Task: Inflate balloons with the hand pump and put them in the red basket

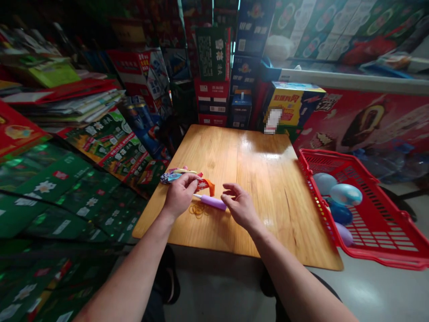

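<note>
Over the left part of the wooden table (264, 197), my left hand (181, 193) pinches an orange-red deflated balloon (207, 184), which hangs toward the right. My right hand (239, 203) is held apart from it with fingers spread and slightly curled, nothing visible between them. Between the hands lies a purple hand pump (213, 202) with a white nozzle pointing at my left hand. A small heap of yellow rubber bands (197, 209) rests just below the pump. Behind my left hand are more flat balloons (167, 177) in several colours, partly covered by the hand.
On the right, a red plastic basket (385, 223) holds several inflated balloons (346, 195) in blue and purple. Stacked green cartons (47, 188) line the left side. A yellow and blue box (290, 105) stands beyond the table's far edge, near a pink freezer (362, 120).
</note>
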`<state>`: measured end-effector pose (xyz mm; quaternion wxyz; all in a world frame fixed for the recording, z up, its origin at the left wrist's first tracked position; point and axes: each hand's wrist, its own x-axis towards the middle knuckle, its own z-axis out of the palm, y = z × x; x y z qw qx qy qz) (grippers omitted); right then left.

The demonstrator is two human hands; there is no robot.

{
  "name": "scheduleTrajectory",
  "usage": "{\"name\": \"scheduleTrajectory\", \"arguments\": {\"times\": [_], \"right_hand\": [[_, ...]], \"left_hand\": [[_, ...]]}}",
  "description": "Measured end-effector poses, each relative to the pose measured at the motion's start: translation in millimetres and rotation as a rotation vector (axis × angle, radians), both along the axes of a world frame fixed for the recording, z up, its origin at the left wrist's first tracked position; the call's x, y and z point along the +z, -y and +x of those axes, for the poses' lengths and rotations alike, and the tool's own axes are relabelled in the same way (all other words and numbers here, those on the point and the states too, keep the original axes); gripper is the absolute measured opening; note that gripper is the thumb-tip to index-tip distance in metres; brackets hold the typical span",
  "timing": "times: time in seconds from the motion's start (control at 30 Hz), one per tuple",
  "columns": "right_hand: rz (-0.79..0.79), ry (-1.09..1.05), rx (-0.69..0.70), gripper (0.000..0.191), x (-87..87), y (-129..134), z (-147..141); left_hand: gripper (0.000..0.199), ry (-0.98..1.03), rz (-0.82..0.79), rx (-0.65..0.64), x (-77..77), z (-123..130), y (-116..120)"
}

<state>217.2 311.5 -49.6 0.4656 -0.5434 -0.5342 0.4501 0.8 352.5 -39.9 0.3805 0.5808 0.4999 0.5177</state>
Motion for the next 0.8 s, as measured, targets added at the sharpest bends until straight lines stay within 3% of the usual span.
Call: {"name": "scheduleTrajectory", "arguments": {"times": [0.1,0.2,0.33,0.43,0.53,0.67,0.8], "right_hand": [[-0.005,-0.084,0.049,0.055,2.5,1.9,-10.6],[-0.078,-0.229,0.077,0.072,1.7,1.5,-17.4],[-0.163,-0.368,0.094,0.084,-0.1,1.0,-20.2],[-0.178,-0.355,0.124,0.086,-0.8,2.8,-20.3],[-0.156,-0.218,0.123,0.077,-3.6,4.3,-20.2],[-0.120,-0.040,0.004,0.042,-6.0,1.9,-16.8],[-0.247,-0.328,-0.048,0.032,1.0,-2.5,-10.3]], "left_hand": [[0.023,0.088,-0.098,-0.101,3.2,13.6,9.0],[0.025,0.062,-0.110,-0.117,4.2,20.0,12.3],[0.025,0.039,-0.102,-0.111,2.5,21.4,10.8],[0.024,0.057,-0.109,-0.124,2.1,21.9,10.6],[0.025,0.093,-0.143,-0.147,3.1,23.1,12.0],[0.026,0.060,-0.111,-0.115,4.6,21.5,12.6],[0.027,0.031,-0.084,-0.085,3.8,18.1,12.1]]}}
